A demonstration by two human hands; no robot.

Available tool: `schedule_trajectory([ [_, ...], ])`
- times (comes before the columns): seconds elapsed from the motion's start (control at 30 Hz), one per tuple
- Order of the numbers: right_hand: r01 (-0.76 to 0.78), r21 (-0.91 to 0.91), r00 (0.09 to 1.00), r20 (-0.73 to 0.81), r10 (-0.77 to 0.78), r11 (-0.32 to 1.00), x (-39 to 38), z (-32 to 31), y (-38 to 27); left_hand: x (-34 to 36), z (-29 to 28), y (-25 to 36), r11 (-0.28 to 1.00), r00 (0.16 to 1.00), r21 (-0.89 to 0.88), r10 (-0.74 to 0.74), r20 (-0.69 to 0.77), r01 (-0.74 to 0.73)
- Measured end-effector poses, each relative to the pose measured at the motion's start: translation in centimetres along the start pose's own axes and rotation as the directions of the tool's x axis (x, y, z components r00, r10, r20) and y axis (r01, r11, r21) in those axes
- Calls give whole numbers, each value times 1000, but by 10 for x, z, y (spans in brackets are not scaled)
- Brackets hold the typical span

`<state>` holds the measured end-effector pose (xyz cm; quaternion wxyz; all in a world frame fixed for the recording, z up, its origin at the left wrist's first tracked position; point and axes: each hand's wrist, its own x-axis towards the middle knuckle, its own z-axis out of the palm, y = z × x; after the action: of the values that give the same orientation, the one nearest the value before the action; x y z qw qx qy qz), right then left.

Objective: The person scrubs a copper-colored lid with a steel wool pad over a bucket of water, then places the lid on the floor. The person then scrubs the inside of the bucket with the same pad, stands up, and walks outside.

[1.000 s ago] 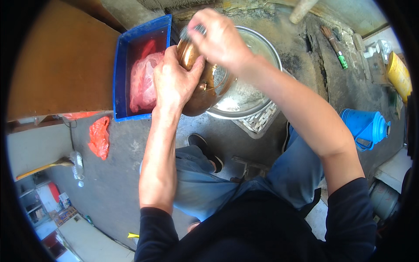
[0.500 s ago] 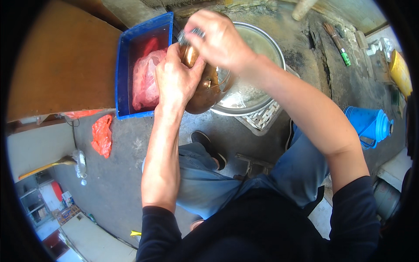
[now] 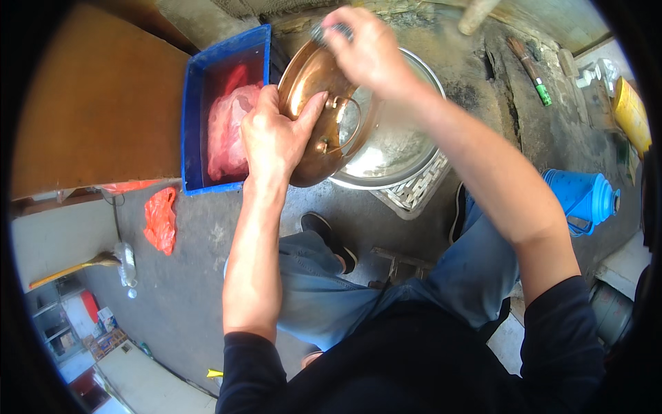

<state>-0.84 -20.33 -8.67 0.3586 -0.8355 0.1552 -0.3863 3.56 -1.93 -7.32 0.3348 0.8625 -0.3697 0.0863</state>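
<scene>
Cannot read any word, number or sign, not on any surface. On the small box (image 3: 108, 340) at the lower left, can see only coloured patches, perhaps printing, but too small and too blurred for reading. On the green end (image 3: 544, 94) of the brush (image 3: 527, 63) at the upper right, can find pale marks, not clear as letters. On the yellow container (image 3: 631, 119) near the right edge, can make out nothing legible.

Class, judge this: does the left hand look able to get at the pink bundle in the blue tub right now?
Probably not: the left hand is occupied holding the copper-coloured pan, though the pink bundle lies close by in the open blue tub.
</scene>
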Motion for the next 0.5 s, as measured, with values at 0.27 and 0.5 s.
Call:
schedule_trajectory([
  [0.27, 5, 116, 1000, 11, -6, 993, 1, -1, -4, -2, 3, -3, 986, 981, 13, 164, -105, -164],
  [0.5, 12, 39, 999, 32, -13, 999, 13, -13, -3, -4, 4, -2, 989, 988, -36, 138, -73, -141],
])
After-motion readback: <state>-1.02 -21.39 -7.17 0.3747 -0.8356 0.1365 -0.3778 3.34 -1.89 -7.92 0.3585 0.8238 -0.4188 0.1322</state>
